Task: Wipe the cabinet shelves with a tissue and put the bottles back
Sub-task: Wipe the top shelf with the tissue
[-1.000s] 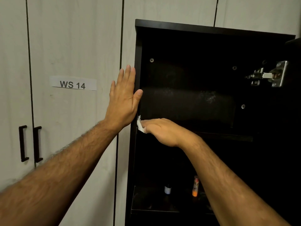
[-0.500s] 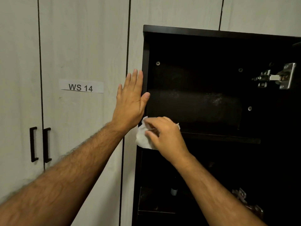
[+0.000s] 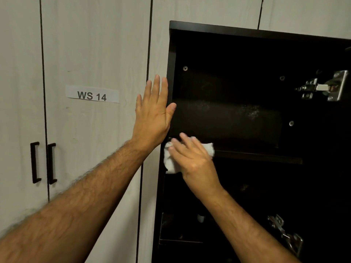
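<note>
We have the tissue (image 3: 171, 162) bunched under our right hand (image 3: 191, 158) at the front left end of the upper shelf (image 3: 256, 158), right where that shelf meets the left side panel (image 3: 171, 73) of the dark cabinet. Our right fingers lie spread and flat over the paper, pressing it against the shelf edge rather than pinching it, which seems to let the wad cover more of the edge as it rubs; part of it spills out to the left of our fingers. Our left hand (image 3: 153, 112) lies open just above, fingers together and straight, palm on the pale door (image 3: 95, 54) beside the cabinet, thumb over the panel's front edge, probably to steady us while we lean in. Above the shelf the back wall (image 3: 228, 120) shows dusty smears. Well below the shelf, a small pale-capped bottle (image 3: 200, 218) stands on a lower shelf, not yet among the things to be returned, we judge.
</note>
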